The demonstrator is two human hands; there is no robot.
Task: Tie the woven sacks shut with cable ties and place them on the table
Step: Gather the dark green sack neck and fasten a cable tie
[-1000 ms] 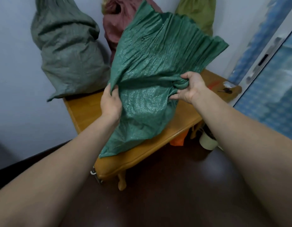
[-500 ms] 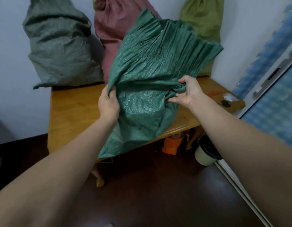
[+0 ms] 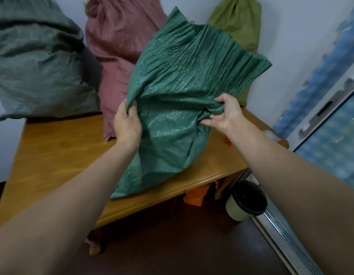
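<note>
A dark green woven sack (image 3: 178,92) stands on the wooden table (image 3: 59,155), its creased mouth fanned open at the top. My left hand (image 3: 127,124) grips the sack's left edge below the mouth. My right hand (image 3: 226,114) pinches bunched fabric on its right side at the same height. Behind it against the wall stand a grey-green sack (image 3: 37,64), a pink-red sack (image 3: 118,46) and an olive sack (image 3: 237,26). No cable tie is visible on the green sack.
Small items, one white (image 3: 271,133) and one red (image 3: 226,140), lie at the table's right end. A black-lidded bin (image 3: 245,201) and an orange object (image 3: 196,196) sit on the dark floor by the table's right leg. A sliding door frame (image 3: 291,243) runs along the right.
The view has shifted so the table and sacks sit more centrally. The green sack has come lower onto the table, with both hands keeping the same grips.
</note>
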